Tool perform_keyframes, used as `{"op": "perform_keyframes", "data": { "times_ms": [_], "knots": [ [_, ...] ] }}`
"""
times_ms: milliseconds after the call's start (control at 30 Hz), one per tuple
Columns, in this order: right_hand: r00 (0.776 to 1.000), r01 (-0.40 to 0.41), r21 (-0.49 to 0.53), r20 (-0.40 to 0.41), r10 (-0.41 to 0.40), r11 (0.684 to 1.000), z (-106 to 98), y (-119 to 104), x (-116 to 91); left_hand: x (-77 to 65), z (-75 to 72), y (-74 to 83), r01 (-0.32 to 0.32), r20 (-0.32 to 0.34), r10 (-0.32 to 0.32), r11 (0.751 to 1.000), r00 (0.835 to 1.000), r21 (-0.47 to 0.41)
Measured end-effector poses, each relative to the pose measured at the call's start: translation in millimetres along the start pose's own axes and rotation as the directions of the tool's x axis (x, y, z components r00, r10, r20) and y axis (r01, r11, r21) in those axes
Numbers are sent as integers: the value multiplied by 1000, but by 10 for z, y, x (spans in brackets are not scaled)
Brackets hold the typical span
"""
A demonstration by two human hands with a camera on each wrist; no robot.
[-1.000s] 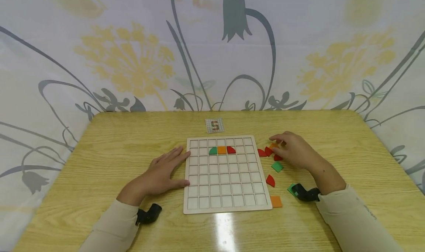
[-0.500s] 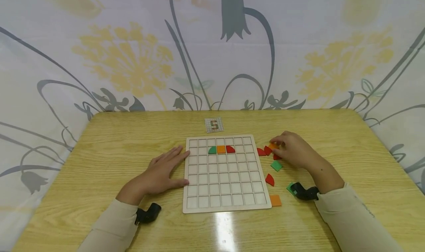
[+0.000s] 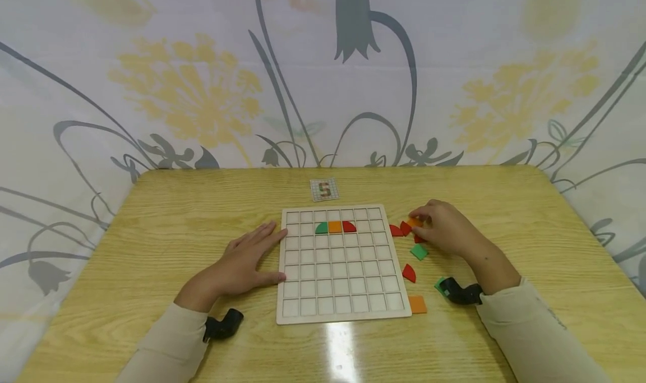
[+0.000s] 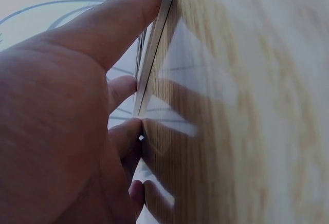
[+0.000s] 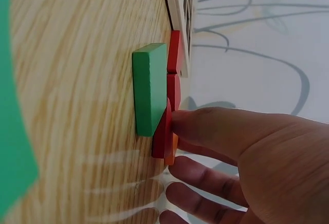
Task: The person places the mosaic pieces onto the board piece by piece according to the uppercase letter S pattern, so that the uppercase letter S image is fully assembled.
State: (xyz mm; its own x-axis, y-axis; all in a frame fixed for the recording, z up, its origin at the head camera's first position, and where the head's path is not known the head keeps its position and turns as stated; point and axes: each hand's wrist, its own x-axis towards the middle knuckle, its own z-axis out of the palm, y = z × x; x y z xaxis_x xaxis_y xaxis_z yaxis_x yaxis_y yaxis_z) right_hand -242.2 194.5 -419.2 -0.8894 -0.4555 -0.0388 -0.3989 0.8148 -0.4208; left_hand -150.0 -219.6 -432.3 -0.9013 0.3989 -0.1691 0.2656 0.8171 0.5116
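Against the board (image 3: 342,287), left hand (image 3: 244,264) splayed, right hand (image 3: 445,227) at orange tile (image 3: 415,222), perhaps pinching.

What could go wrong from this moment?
The right hand is at a tight cluster of red pieces and an orange piece, so it might nudge neighbours or catch the wrong one. The left hand touches the grid board; pressing sideways could shift it, perhaps jolting the three placed pieces.

Homelike indoor spot: wood-grain table (image 3: 187,203) before a flower-patterned backdrop (image 3: 313,86).
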Motion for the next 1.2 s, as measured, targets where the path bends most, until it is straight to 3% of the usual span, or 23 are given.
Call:
{"op": "perform_keyframes", "data": {
  "times_ms": [1200],
  "knots": [
    [1000, -21, 22, 7, 21, 1000, 0, -6, 26, 24, 7, -34, 8, 3, -8, 1000, 1000, 10]
  ]
}}
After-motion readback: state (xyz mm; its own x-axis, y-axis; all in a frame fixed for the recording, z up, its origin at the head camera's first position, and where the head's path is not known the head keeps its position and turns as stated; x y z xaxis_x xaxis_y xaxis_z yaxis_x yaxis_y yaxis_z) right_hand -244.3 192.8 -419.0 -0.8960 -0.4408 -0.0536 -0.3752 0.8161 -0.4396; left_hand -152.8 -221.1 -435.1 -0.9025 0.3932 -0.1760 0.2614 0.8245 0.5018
